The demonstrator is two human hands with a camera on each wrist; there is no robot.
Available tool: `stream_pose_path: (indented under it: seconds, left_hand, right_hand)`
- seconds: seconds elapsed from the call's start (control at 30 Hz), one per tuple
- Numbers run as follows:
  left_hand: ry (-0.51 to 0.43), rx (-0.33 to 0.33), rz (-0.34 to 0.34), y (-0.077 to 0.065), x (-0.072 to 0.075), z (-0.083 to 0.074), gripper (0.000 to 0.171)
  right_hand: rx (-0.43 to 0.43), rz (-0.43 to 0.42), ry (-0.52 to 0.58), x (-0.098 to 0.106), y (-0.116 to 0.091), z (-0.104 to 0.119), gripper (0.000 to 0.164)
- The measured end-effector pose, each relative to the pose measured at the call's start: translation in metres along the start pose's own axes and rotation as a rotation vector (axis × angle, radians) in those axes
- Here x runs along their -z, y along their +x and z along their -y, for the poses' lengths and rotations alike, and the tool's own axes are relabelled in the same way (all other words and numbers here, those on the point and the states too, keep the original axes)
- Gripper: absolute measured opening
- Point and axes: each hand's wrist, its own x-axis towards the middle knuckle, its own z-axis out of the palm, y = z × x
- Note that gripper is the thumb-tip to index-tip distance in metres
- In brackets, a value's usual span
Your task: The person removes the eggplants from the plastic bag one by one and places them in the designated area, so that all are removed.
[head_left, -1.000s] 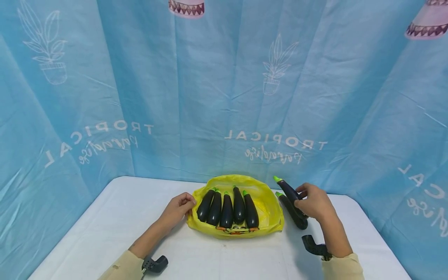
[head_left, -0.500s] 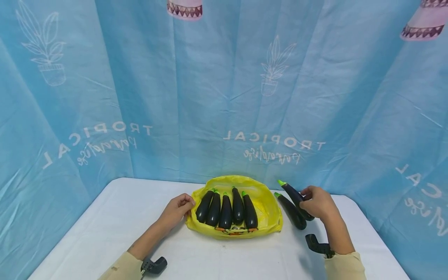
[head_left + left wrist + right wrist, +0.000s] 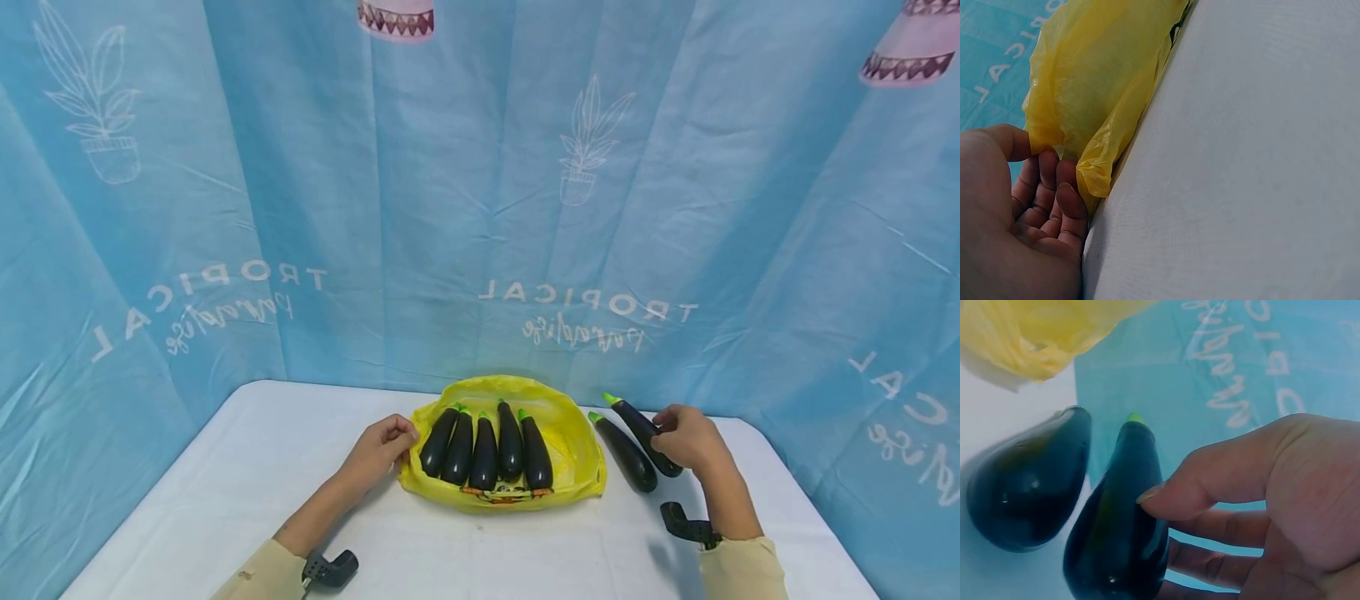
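Note:
My left hand (image 3: 375,448) pinches the left edge of a yellow plastic bag (image 3: 577,462); in the left wrist view its thumb and fingertips meet on the thin film (image 3: 1100,75). Several dark purple eggplants (image 3: 484,457) with green stem ends lie side by side inside the open bag. To the right of the bag, my right hand (image 3: 692,438) holds another eggplant (image 3: 637,427) between thumb and fingers, its green tip pointing away to the left. Just left of that one lies a second loose eggplant (image 3: 626,452) on the table, a narrow gap apart from it in the right wrist view.
A white cloth (image 3: 420,554) covers the table. Blue curtains (image 3: 450,208) with printed plants and lettering hang close behind the table and on both sides. Black devices (image 3: 333,569) are strapped to both wrists.
My right hand has moved right and a little toward me with its eggplant, off the neighbouring one, lowering it beside that one. The left hand keeps its hold on the bag.

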Motion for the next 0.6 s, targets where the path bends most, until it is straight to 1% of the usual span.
stream_pose_path:
  seconds: [0.17, 0.37, 0.6]
  left_hand:
    - [-0.016, 0.003, 0.01, 0.0, 0.0, -0.001, 0.011]
    - [-0.013, -0.003, 0.014, 0.001, 0.0, -0.002, 0.012]
    - [0.002, 0.0, 0.008, 0.0, 0.0, -0.003, 0.012]
  right_hand:
    - [-0.007, -0.003, 0.017, -0.006, 0.005, -0.008, 0.044]
    - [-0.003, -0.023, 0.01, -0.012, 0.009, -0.02, 0.043]
    - [-0.029, 0.002, 0.008, -0.014, 0.012, -0.024, 0.042]
